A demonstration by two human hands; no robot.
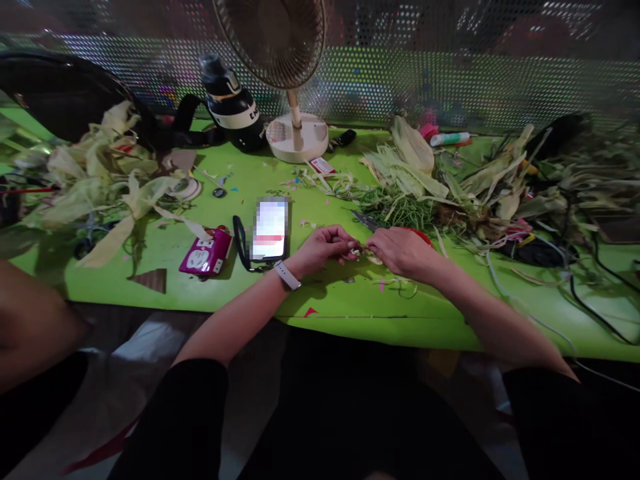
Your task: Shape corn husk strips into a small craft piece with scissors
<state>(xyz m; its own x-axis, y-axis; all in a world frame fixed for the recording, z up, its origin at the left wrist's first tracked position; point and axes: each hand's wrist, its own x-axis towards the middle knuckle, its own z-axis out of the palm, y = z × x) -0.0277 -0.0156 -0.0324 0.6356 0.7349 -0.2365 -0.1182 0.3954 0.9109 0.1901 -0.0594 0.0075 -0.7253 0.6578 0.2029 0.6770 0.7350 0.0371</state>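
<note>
My left hand (330,245), with a pale watch band (287,275) on its wrist, is closed in a pinch on a small pale plant piece (355,253). Just to its right, my right hand (400,252) also pinches, at the end of a thin pale strip (373,257) that looks like corn husk. Whether the two bits are joined I cannot tell. Scissors lie behind my right hand, their dark blades (366,221) pointing left and part of the red handle (423,235) showing. Husk scraps (400,288) lie on the green table (340,300) below my hands.
A phone (271,228) and a magenta device (205,252) lie left of my hands. Behind stand a fan (297,137) and a black bottle (233,107). Corn husks (410,157) are heaped right, more husks (100,167) left. A cable (520,307) crosses the right side. Another person's arm (35,327) is at left.
</note>
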